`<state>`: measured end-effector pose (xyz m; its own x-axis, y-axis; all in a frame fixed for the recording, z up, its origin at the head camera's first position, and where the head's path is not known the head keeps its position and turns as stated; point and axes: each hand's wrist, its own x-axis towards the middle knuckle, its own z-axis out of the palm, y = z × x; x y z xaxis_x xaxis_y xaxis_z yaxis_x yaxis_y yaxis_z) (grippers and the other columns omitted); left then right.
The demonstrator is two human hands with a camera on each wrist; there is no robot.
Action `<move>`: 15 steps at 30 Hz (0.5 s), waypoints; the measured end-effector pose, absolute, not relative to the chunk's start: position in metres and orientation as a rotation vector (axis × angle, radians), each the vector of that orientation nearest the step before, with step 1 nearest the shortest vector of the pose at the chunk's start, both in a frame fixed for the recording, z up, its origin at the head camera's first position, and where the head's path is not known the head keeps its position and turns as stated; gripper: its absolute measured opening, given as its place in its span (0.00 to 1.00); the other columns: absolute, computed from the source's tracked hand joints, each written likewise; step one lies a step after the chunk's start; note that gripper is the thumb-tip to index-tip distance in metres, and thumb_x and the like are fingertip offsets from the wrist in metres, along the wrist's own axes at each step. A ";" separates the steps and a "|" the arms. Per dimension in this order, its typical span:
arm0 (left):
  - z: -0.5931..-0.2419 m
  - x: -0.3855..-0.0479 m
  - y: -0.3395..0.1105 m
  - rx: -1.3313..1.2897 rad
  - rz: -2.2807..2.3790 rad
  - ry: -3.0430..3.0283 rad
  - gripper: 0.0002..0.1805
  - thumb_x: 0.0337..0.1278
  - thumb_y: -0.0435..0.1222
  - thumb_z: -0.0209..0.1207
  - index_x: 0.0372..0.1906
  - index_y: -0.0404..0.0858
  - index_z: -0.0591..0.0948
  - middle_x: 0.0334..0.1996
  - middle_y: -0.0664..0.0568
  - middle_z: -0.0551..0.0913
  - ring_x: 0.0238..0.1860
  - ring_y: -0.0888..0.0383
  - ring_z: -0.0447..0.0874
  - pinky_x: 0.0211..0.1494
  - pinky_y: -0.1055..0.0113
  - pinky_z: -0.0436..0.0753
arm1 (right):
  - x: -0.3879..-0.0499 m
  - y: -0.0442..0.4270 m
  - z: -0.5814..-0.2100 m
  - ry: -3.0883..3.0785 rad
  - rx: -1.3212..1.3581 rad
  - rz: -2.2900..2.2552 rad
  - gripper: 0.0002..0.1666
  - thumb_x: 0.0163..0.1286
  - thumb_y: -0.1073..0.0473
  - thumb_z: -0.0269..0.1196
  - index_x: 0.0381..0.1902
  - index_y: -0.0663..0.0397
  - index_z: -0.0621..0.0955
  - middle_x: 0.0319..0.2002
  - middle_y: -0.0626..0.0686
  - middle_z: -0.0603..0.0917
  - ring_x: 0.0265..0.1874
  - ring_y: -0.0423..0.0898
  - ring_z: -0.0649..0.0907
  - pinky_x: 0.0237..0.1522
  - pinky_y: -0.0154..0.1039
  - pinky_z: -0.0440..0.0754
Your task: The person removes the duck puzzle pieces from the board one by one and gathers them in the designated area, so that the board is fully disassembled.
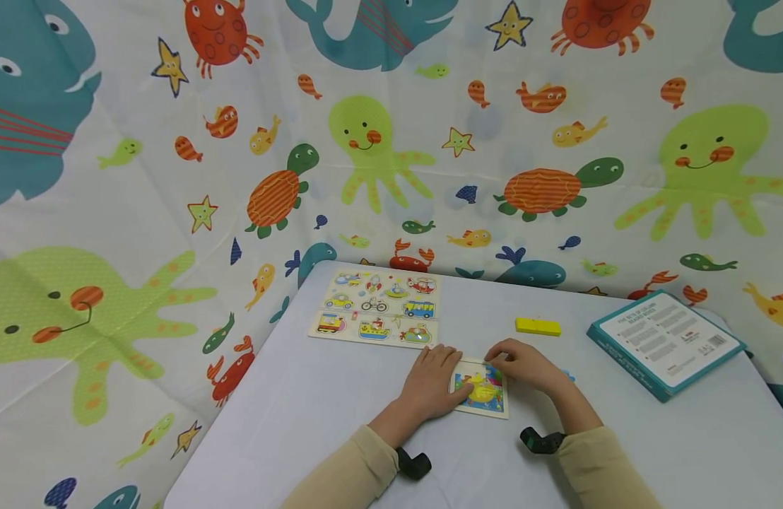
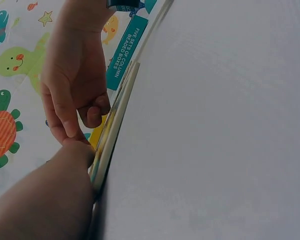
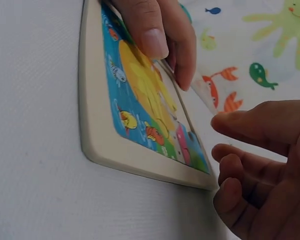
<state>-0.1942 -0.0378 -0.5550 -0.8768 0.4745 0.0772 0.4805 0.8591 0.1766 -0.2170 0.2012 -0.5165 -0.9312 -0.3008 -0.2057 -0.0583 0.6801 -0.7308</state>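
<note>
A small square picture puzzle [image 1: 483,396] in a pale wooden frame lies flat on the table, showing a yellow duck on blue water. My left hand [image 1: 432,382] rests at its left side, the thumb lying on the picture and the other fingers stretched beyond the frame. In the right wrist view, a bare pale patch of the puzzle [image 3: 167,82] shows beside that thumb. My right hand [image 1: 529,367] is by the upper right corner, fingers loosely bent. The right wrist view shows this right hand [image 3: 265,160] apart from the frame, with nothing visible between its fingers.
A board with vehicle pictures [image 1: 379,326] lies at the back left. Behind the right hand is a yellow block [image 1: 538,326]. A teal and white box [image 1: 668,343] lies at the right. Part of a small blue item [image 1: 569,376] shows beside the right wrist.
</note>
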 end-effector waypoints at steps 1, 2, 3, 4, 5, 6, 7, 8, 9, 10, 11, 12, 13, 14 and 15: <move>-0.555 -0.194 -0.038 -0.773 -0.293 -2.999 0.40 0.65 0.68 0.43 0.74 0.51 0.64 0.72 0.57 0.67 0.76 0.55 0.58 0.80 0.52 0.54 | -0.217 0.201 -0.518 2.594 -0.301 -1.092 0.07 0.71 0.54 0.61 0.44 0.44 0.85 0.48 0.51 0.81 0.36 0.47 0.76 0.36 0.37 0.77; -0.556 -0.195 -0.038 -0.774 -0.288 -2.999 0.40 0.65 0.68 0.43 0.74 0.51 0.65 0.72 0.57 0.66 0.76 0.54 0.58 0.80 0.52 0.54 | -0.217 0.200 -0.518 2.601 -0.312 -1.080 0.07 0.72 0.54 0.61 0.43 0.44 0.85 0.48 0.51 0.81 0.37 0.47 0.76 0.36 0.37 0.77; -0.556 -0.195 -0.038 -0.775 -0.283 -3.001 0.40 0.64 0.68 0.43 0.74 0.51 0.65 0.72 0.57 0.66 0.76 0.54 0.58 0.80 0.52 0.53 | -0.217 0.200 -0.519 2.605 -0.307 -1.071 0.06 0.71 0.54 0.61 0.42 0.43 0.85 0.47 0.50 0.81 0.37 0.47 0.76 0.37 0.37 0.77; -0.557 -0.195 -0.038 -0.776 -0.280 -3.002 0.40 0.64 0.68 0.43 0.74 0.51 0.65 0.72 0.57 0.66 0.76 0.54 0.58 0.80 0.52 0.53 | -0.217 0.200 -0.520 2.608 -0.313 -1.062 0.06 0.72 0.54 0.61 0.41 0.44 0.85 0.46 0.50 0.80 0.38 0.47 0.76 0.37 0.37 0.77; -0.557 -0.195 -0.038 -0.777 -0.277 -3.004 0.40 0.64 0.68 0.43 0.74 0.51 0.65 0.72 0.57 0.66 0.76 0.54 0.57 0.80 0.52 0.53 | -0.217 0.199 -0.520 2.611 -0.314 -1.053 0.06 0.72 0.55 0.61 0.40 0.44 0.85 0.46 0.50 0.80 0.38 0.47 0.75 0.38 0.37 0.76; -0.557 -0.195 -0.038 -0.777 -0.274 -3.005 0.40 0.64 0.68 0.43 0.74 0.51 0.64 0.72 0.57 0.66 0.76 0.54 0.57 0.80 0.52 0.53 | -0.217 0.199 -0.520 2.610 -0.316 -1.047 0.06 0.72 0.55 0.61 0.40 0.44 0.85 0.46 0.50 0.80 0.38 0.47 0.75 0.38 0.37 0.76; -0.557 -0.195 -0.038 -0.778 -0.271 -3.005 0.40 0.64 0.68 0.43 0.74 0.51 0.64 0.72 0.57 0.66 0.77 0.54 0.57 0.80 0.52 0.53 | -0.217 0.199 -0.520 2.611 -0.323 -1.042 0.06 0.72 0.56 0.61 0.39 0.44 0.85 0.46 0.50 0.80 0.39 0.47 0.75 0.38 0.38 0.76; -0.557 -0.195 -0.038 -0.780 -0.267 -3.004 0.40 0.64 0.68 0.43 0.74 0.51 0.64 0.72 0.57 0.66 0.77 0.54 0.57 0.80 0.52 0.53 | -0.218 0.199 -0.520 2.612 -0.320 -1.039 0.06 0.72 0.56 0.61 0.39 0.44 0.85 0.46 0.50 0.79 0.39 0.47 0.75 0.38 0.38 0.76; -0.557 -0.195 -0.038 -0.781 -0.266 -3.002 0.40 0.64 0.68 0.43 0.74 0.51 0.64 0.72 0.57 0.66 0.77 0.54 0.57 0.80 0.52 0.53 | -0.218 0.198 -0.520 2.614 -0.318 -1.035 0.06 0.71 0.56 0.61 0.38 0.44 0.86 0.47 0.51 0.79 0.40 0.47 0.75 0.39 0.38 0.76; -0.557 -0.195 -0.038 -0.783 -0.265 -2.999 0.40 0.64 0.68 0.43 0.74 0.51 0.65 0.72 0.57 0.66 0.76 0.54 0.57 0.80 0.52 0.53 | -0.218 0.198 -0.520 2.618 -0.321 -1.027 0.06 0.71 0.57 0.61 0.37 0.44 0.86 0.47 0.51 0.79 0.40 0.47 0.75 0.40 0.38 0.76; -0.557 -0.195 -0.038 -0.784 -0.264 -2.995 0.40 0.64 0.68 0.44 0.74 0.51 0.65 0.72 0.57 0.66 0.76 0.54 0.57 0.80 0.52 0.54 | -0.218 0.197 -0.520 2.620 -0.324 -1.019 0.07 0.71 0.57 0.61 0.36 0.44 0.86 0.47 0.51 0.79 0.41 0.47 0.75 0.41 0.38 0.76; -0.557 -0.195 -0.038 -0.785 -0.264 -2.992 0.40 0.64 0.68 0.44 0.74 0.50 0.65 0.72 0.57 0.66 0.76 0.54 0.58 0.80 0.52 0.54 | -0.218 0.197 -0.520 2.624 -0.327 -1.011 0.07 0.71 0.56 0.62 0.35 0.44 0.86 0.47 0.51 0.79 0.42 0.47 0.76 0.41 0.38 0.76; -0.557 -0.195 -0.038 -0.786 -0.265 -2.989 0.40 0.64 0.68 0.44 0.74 0.50 0.65 0.72 0.56 0.67 0.76 0.54 0.58 0.80 0.51 0.54 | -0.219 0.197 -0.520 2.627 -0.331 -1.003 0.07 0.71 0.56 0.62 0.35 0.45 0.86 0.47 0.51 0.79 0.42 0.47 0.76 0.42 0.39 0.76; -0.557 -0.195 -0.038 -0.786 -0.267 -2.987 0.40 0.64 0.68 0.44 0.73 0.50 0.65 0.72 0.56 0.67 0.76 0.54 0.58 0.80 0.51 0.54 | -0.219 0.196 -0.520 2.631 -0.334 -0.992 0.07 0.71 0.56 0.62 0.34 0.45 0.87 0.47 0.50 0.78 0.43 0.47 0.75 0.43 0.39 0.76; -0.557 -0.195 -0.038 -0.787 -0.270 -2.986 0.40 0.64 0.68 0.44 0.73 0.50 0.65 0.72 0.56 0.67 0.76 0.54 0.58 0.80 0.51 0.54 | -0.219 0.196 -0.520 2.633 -0.337 -0.986 0.07 0.70 0.56 0.62 0.33 0.45 0.87 0.47 0.50 0.78 0.43 0.47 0.75 0.44 0.39 0.76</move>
<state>-0.1947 -0.0379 -0.5571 -0.8704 0.4850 0.0844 0.4923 0.8561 0.1571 -0.2194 0.1959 -0.5203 -0.9249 -0.3220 -0.2024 -0.1099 0.7358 -0.6682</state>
